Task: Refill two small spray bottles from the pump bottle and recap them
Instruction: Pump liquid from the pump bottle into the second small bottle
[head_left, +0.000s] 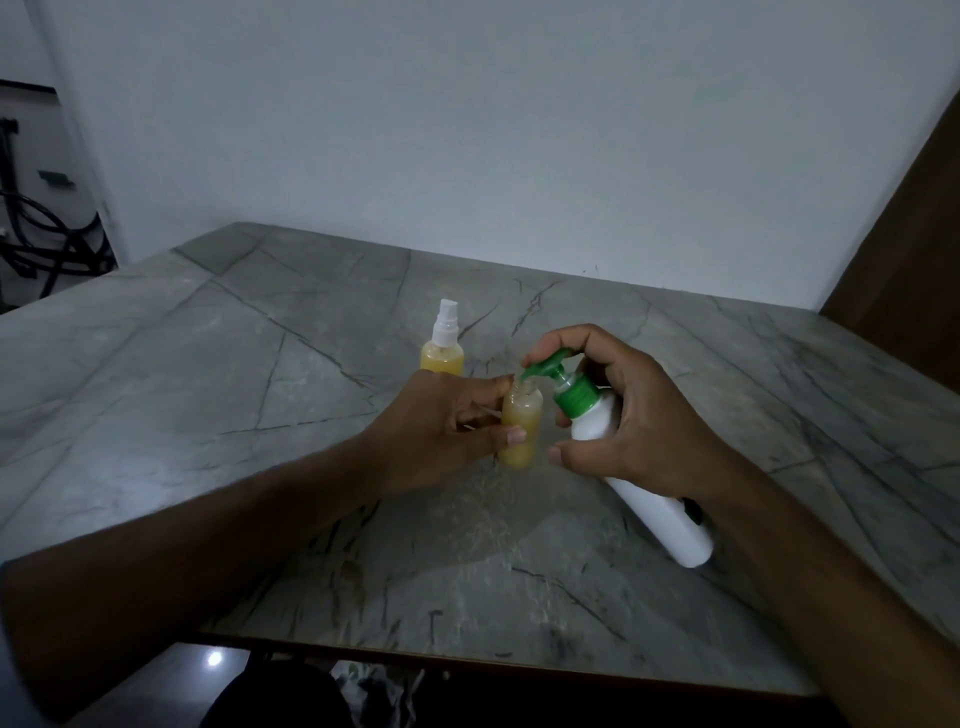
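My left hand (447, 431) grips an uncapped small bottle (521, 423) of yellow liquid, held upright near the table's middle. My right hand (628, 421) holds the white pump bottle (660, 514), tilted with its base toward me; a finger lies on the green pump head (550, 364). The pump's nozzle sits right over the small bottle's open neck. Behind my left hand stands a second small bottle (443, 353), also yellow, with its white spray cap (447, 323) on. The cap of the open bottle is not in sight.
The bottles are on a grey marble table (260, 389) whose near edge runs along the bottom. A white wall rises behind it, a brown wooden panel (914, 249) stands at the right, and dark cables hang at the far left.
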